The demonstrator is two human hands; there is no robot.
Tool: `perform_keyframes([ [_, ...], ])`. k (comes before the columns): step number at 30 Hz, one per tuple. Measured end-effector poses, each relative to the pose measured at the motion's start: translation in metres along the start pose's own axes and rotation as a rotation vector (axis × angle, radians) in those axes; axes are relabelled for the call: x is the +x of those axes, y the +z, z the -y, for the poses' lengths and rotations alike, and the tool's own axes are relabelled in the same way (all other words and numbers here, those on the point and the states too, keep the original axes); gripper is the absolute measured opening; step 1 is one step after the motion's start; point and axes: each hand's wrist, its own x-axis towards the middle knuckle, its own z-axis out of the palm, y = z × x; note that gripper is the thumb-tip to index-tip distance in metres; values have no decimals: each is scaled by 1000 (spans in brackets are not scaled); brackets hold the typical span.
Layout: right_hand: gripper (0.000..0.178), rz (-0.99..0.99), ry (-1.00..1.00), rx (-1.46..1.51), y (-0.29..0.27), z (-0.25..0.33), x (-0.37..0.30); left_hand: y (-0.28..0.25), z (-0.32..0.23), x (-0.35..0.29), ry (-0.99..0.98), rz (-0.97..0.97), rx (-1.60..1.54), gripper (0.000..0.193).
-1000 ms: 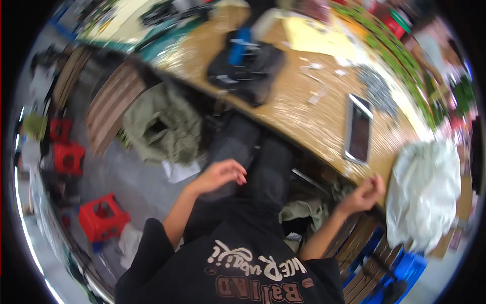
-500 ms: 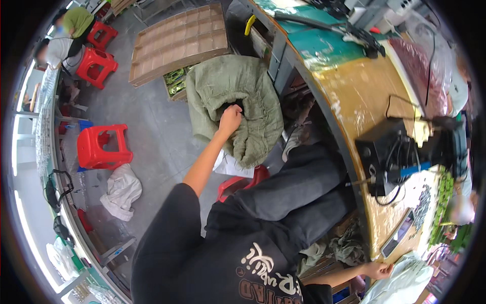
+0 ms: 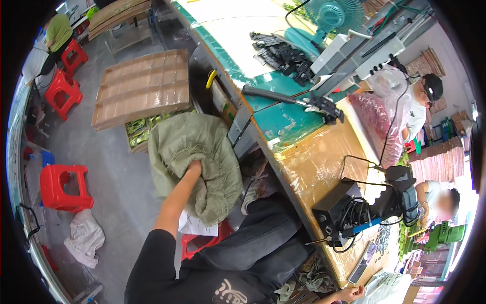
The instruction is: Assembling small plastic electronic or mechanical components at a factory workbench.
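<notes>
A big olive-green cloth sack [image 3: 220, 147] stands on a red stool, its mouth folded open. My left hand [image 3: 194, 167] reaches down into that opening; its fingers are hidden inside the cloth. My right hand [image 3: 350, 294] rests at the near edge of the workbench [image 3: 324, 152], beside a pale plastic bag [image 3: 387, 286]. Its fingers look curled together, and what they hold, if anything, cannot be made out. A phone [image 3: 362, 263] lies on the bench close to this hand.
A divided cardboard tray [image 3: 144, 88] sits on a crate of green packets beyond the sack. Red stools [image 3: 66, 187] and a pale cloth [image 3: 85, 238] are on the floor at left. A black device with cables [image 3: 339, 210] stands on the bench. Two people are across it.
My view has swung right and up, so the scene sits lower and further left. My left hand has gone deeper into the sack. My right hand stays by the plastic bag.
</notes>
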Motion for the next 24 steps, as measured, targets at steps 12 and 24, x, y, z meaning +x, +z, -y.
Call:
perform_keyframes([
  [12, 19, 1, 179, 178, 1, 21, -9, -17, -109, 73, 510, 251, -316, 45],
  [24, 14, -5, 252, 328, 3, 28, -17, -15, -97, 53, 736, 241, -265, 45],
])
